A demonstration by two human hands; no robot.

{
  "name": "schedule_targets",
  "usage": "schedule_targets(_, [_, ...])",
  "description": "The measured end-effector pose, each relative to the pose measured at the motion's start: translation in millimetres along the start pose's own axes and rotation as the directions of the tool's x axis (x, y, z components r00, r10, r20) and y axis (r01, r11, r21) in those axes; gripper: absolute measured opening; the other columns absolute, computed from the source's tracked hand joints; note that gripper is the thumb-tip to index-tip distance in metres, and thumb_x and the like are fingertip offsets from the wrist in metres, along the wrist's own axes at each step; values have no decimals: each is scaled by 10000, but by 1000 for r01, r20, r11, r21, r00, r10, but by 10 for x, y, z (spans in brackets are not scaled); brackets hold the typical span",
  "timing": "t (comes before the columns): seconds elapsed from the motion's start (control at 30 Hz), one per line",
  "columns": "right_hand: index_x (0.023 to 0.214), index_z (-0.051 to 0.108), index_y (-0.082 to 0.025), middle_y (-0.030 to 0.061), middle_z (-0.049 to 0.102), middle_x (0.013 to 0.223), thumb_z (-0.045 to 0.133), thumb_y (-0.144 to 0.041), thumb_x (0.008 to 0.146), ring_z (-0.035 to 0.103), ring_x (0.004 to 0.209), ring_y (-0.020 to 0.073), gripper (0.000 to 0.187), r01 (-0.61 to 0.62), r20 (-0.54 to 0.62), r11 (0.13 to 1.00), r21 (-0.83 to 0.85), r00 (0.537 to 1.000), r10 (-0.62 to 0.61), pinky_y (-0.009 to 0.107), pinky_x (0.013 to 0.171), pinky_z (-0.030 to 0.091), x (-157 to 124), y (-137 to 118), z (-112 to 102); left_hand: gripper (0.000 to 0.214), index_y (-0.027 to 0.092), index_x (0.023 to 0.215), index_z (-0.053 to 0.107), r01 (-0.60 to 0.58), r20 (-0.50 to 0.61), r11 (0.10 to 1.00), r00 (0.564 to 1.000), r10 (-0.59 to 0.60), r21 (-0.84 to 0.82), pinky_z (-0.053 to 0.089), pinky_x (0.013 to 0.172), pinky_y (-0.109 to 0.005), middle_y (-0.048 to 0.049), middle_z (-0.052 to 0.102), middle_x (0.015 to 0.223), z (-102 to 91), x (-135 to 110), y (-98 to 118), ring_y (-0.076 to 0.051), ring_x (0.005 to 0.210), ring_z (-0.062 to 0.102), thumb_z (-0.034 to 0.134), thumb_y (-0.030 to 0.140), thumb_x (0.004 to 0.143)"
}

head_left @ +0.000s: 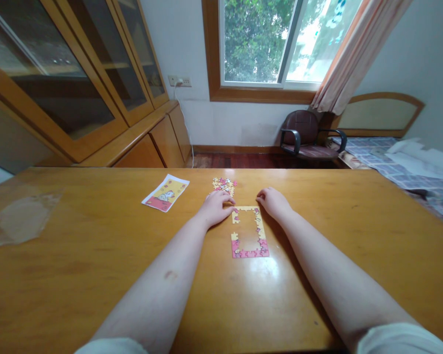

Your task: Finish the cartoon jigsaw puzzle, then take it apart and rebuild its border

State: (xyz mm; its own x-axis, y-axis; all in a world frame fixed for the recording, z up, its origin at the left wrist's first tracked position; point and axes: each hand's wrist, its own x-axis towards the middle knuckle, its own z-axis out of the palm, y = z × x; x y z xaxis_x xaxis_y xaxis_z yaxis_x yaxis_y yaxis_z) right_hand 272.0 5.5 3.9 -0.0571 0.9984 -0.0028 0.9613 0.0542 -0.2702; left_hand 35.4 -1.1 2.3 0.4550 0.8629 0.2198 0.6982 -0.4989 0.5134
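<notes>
A jigsaw border (pixel 250 253) of yellow and pink pieces lies on the table, with a gap in its left side and a bare middle. My left hand (pixel 217 206) rests at its upper left corner, thumb and forefinger apart, the thumb tip touching or nearly touching the edge. Just beyond that hand is a heap of loose puzzle pieces (pixel 225 184), partly covered by my fingers. To the right of the border's top corner, my right hand (pixel 275 201) is closed with fingertips pressed together; whatever they may hold is hidden.
A printed picture sheet (pixel 166 193) in yellow and pink lies left of the heap. Clear plastic wrap (pixel 20 219) is at the table's left end. Past the wooden table (pixel 317 285) stand a glass-door cabinet (pixel 96 93), an armchair (pixel 304 132) and a bed (pixel 384 152).
</notes>
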Motion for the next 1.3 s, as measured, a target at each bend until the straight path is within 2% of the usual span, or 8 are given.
schedule_targets(0.1, [967,703,-168,114,680,1029,601,-383,880,634,952,219,254,-41,-7,999,-11,999,41,293,828,450,-21,-19,-13,134,237,848,725,-6,-5,1000,1000,6,1,433,987,-408,-47,662,1033,9,2,-19,-237,1035,571,637,315,784])
schedule_targets(0.17, [956,702,-153,138,682,1022,545,-407,911,641,927,234,302,-62,-10,997,-36,998,62,310,804,456,-36,-20,-47,130,236,848,724,-8,-10,1000,1000,8,-1,432,988,-406,-47,661,1040,14,1,-30,-235,1038,570,635,307,785])
schedule_targets(0.3, [988,716,-152,151,694,1068,441,-275,947,645,970,244,304,-36,-25,998,-44,999,35,315,817,454,-34,23,-148,116,235,845,720,-12,-5,1000,1000,12,-1,437,981,-399,-45,665,1021,9,-4,-23,-229,1022,577,635,279,779])
schedule_targets(0.43, [1057,728,-209,76,729,1042,572,-299,877,660,916,205,254,-6,39,996,91,999,3,265,780,468,2,104,-207,132,237,865,716,-26,6,1000,1000,26,-5,440,970,-397,-44,666,1022,4,-11,-5,-229,1021,579,650,311,778])
schedule_targets(0.53, [1020,751,-231,43,747,940,671,-281,798,666,806,176,241,-3,126,991,131,992,-14,235,708,469,29,159,-195,139,242,871,718,-29,22,1000,999,29,8,432,978,-400,-44,666,1039,8,-14,-2,-230,1030,575,657,327,778])
schedule_targets(0.73, [920,779,-214,45,747,877,697,-225,757,657,752,169,182,36,143,996,87,989,-49,230,646,442,61,184,-151,160,241,873,725,-44,49,999,998,43,17,419,982,-403,-44,673,993,7,-17,7,-234,1005,580,659,348,775])
schedule_targets(1.03, [864,768,-197,56,748,846,670,-230,762,656,733,178,145,18,136,998,60,990,-26,243,633,435,25,137,-170,158,252,875,729,-46,71,999,997,45,17,417,975,-404,-39,678,1006,-1,-23,-1,-241,1020,575,649,346,778])
schedule_targets(1.3, [865,756,-187,96,724,958,641,-283,777,656,845,207,174,50,104,996,-74,994,-42,259,703,446,-37,45,-262,186,244,895,731,-53,68,998,996,51,27,414,982,-405,-38,679,1009,8,-23,-9,-237,1021,574,647,361,778])
